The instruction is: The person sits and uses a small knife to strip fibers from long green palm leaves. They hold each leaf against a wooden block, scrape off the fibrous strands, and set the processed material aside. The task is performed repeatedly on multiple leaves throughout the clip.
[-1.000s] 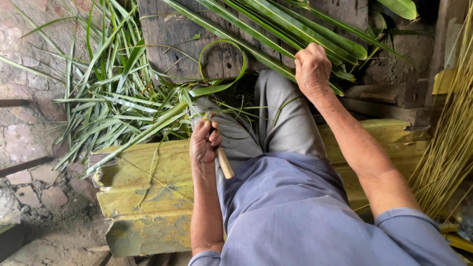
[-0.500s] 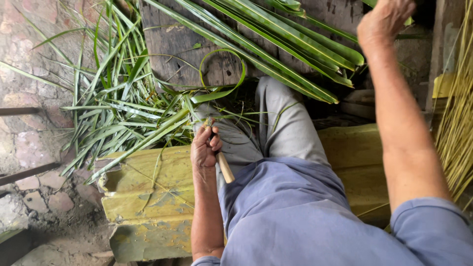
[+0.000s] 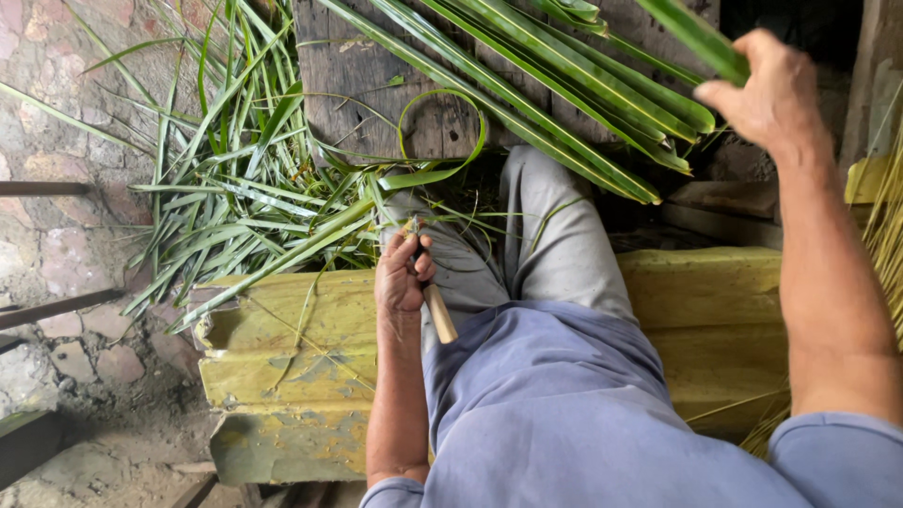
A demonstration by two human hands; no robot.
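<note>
My left hand (image 3: 403, 275) rests on my left thigh, closed around a small knife with a pale wooden handle (image 3: 439, 314) that sticks out toward me. My right hand (image 3: 767, 87) is raised at the upper right, fingers pinching a long green palm leaf (image 3: 698, 36) at the top edge. A bundle of long green palm leaves (image 3: 555, 89) runs slantwise in front of my knees. My grey trouser legs (image 3: 550, 235) lie between both hands.
A heap of loose green leaf strips (image 3: 240, 202) lies to the left on the stone floor. A curled leaf strip (image 3: 442, 155) rests on a dark wooden board (image 3: 348, 80). I sit on a worn yellow metal seat (image 3: 282, 376). Dry yellow ribs (image 3: 884, 235) stand at right.
My right hand rose from my knee to the upper right and took hold of a green leaf. The left hand with the knife stayed on my thigh.
</note>
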